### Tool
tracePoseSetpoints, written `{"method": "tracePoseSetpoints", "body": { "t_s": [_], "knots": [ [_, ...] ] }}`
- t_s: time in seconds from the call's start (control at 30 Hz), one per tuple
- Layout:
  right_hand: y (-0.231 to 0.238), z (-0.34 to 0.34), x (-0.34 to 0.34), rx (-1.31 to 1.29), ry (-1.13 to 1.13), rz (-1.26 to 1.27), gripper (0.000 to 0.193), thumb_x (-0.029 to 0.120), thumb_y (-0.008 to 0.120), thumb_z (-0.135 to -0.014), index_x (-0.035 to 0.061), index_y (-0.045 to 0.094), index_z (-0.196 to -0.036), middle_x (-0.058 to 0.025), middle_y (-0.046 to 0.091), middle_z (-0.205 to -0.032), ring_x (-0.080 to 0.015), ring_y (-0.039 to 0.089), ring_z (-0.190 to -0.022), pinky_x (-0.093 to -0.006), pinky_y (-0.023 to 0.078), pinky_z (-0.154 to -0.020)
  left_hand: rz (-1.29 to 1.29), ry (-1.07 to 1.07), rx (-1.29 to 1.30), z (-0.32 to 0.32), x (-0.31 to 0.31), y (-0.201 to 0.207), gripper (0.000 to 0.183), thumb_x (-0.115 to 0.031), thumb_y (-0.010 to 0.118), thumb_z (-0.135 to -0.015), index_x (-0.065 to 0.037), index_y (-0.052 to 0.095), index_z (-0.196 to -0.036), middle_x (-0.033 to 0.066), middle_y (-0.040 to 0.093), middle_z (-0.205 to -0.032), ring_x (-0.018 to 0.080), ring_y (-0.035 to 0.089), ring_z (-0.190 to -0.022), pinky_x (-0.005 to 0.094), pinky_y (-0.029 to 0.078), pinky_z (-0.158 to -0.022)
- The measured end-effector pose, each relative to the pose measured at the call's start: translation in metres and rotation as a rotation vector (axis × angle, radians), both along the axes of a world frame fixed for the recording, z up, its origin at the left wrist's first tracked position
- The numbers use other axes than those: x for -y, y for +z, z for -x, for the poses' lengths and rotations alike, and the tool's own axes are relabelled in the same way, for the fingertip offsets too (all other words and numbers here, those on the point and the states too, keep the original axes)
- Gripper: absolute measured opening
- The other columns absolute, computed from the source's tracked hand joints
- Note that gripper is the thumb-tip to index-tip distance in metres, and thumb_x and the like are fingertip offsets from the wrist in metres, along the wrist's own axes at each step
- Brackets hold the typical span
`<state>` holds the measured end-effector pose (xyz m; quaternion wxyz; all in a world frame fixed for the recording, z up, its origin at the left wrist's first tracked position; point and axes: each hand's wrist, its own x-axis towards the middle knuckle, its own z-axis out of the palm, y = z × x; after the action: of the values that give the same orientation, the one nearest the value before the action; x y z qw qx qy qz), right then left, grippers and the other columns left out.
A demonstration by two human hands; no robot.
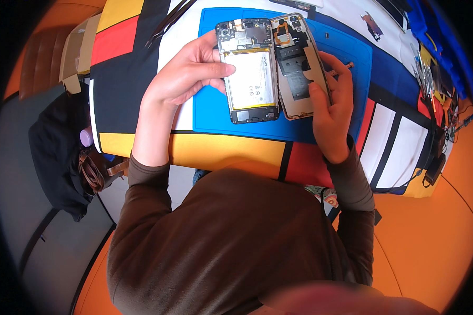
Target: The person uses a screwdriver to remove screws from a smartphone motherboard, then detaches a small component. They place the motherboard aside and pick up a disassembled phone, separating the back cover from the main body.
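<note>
My left hand (186, 73) is closed on the left edge of an opened smartphone (249, 79), thumb over its white battery. Circuit boards and a camera show at the phone's top end. Just right of it, my right hand (332, 105) grips the phone's back cover (294, 73) by its right edge. The cover's inner side faces up, with black patches and an orange flex part. Cover and phone lean side by side, their edges close or touching; I cannot tell whether a cable joins them. Both are held above a blue work mat (210, 115).
A colour-block cloth (205, 149) covers the table. Black tweezers (168, 23) lie at the far left, a small dark part (372, 25) at the far right. Several tools (428, 79) and cables crowd the right edge beside a blue rack (446, 47). An open cardboard box (79, 52) stands left.
</note>
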<state>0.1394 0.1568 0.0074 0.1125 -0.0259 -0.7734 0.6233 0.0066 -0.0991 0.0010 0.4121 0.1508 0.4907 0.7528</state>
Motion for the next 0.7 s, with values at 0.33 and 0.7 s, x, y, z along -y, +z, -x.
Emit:
{"method": "tracePoseSetpoints", "body": {
  "t_s": [0.33, 0.7],
  "knots": [
    [-0.0048, 0.0014, -0.0032, -0.036, 0.003, 0.017, 0.047, 0.0, 0.052, -0.099, -0.0002, 0.041, -0.144, -0.0176, 0.07, -0.115, -0.0126, 0.067, -0.1, -0.0231, 0.05, -0.087, -0.015, 0.014, -0.027, 0.0022, 0.002, -0.002, 0.061, 0.005, 0.068, -0.093, 0.004, 0.042, -0.148, 0.0205, 0.072, -0.12, 0.0241, 0.076, -0.099, 0.0296, 0.066, -0.073],
    [-0.0044, 0.0023, -0.0025, -0.055, -0.018, 0.02, 0.047, -0.001, 0.052, -0.098, -0.0009, 0.042, -0.144, -0.0181, 0.067, -0.121, -0.0141, 0.067, -0.106, -0.0252, 0.051, -0.093, -0.025, -0.021, -0.045, 0.0068, 0.008, -0.0064, 0.063, 0.006, 0.067, -0.094, 0.002, 0.041, -0.151, 0.0215, 0.071, -0.123, 0.0206, 0.078, -0.091, 0.0252, 0.065, -0.067]
  ]
}}
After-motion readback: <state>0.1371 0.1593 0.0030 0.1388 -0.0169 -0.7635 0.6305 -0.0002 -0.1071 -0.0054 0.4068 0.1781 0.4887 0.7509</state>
